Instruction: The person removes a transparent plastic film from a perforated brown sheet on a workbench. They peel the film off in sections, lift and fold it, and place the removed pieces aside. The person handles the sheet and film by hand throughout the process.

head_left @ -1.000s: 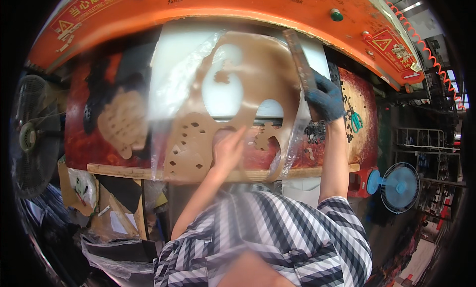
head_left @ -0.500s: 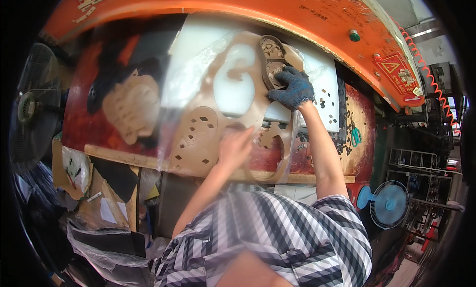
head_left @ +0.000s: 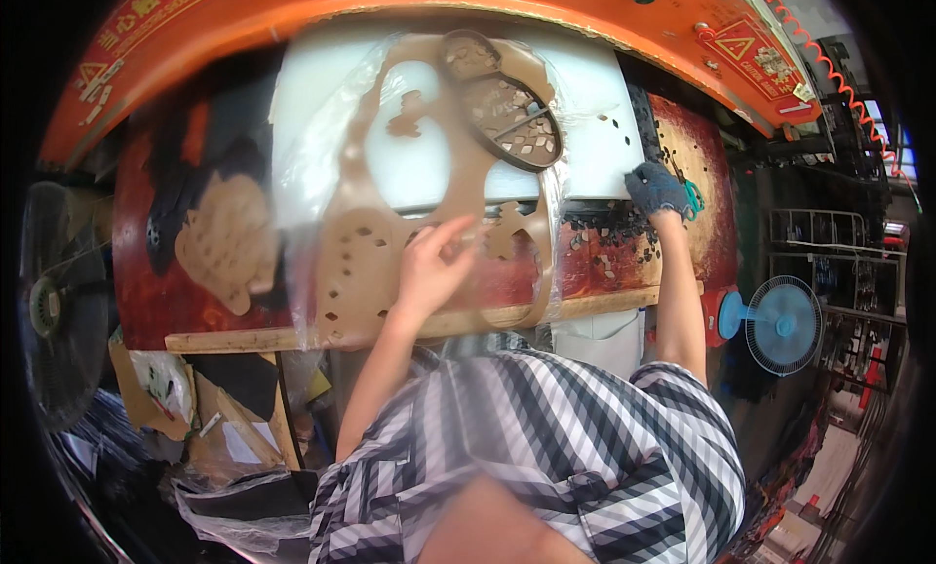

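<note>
Pressing brown cut sheet (head_left: pixel 390 262) | left hand (head_left: pixel 429 272) | gloved right hand (head_left: pixel 655 189) on bench (head_left: pixel 682 155)

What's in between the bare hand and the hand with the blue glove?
In the head view, between the left hand and the gloved right hand lie the brown sheet's edge and scattered small cut-out scraps.

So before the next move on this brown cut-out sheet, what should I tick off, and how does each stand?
1. Left hand on the brown cut-out sheet: ok, fingers resting on it.
2. Right hand gloved: ok.
3. Right hand clear of the sheet: ok, it rests on the red bench to the side.
4. Oval cutting die on the sheet's upper part: ok.
5. Plastic film lying flat: not ok, wrinkled.
6. Right hand's grip: cannot tell.
</note>
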{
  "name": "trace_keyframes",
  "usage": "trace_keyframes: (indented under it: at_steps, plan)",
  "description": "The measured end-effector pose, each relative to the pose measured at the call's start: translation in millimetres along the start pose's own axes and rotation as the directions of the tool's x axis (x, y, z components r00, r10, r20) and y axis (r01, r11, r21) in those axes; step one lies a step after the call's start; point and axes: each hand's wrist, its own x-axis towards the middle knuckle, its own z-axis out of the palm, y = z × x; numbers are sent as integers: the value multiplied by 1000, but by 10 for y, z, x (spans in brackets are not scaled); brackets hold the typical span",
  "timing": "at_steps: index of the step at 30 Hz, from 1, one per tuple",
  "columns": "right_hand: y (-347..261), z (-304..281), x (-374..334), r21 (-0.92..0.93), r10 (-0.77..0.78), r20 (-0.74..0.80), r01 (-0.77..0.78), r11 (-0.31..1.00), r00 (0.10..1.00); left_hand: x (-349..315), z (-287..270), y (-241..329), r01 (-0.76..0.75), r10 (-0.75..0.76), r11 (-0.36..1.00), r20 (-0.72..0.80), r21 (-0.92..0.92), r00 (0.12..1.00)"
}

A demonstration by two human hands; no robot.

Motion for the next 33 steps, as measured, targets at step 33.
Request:
trace_keyframes:
  at_steps: [33]
  plan:
    - [-650,790,-525,988,98,-28,13,157,995,2080,585,558,-859,164,342,876,382,454]
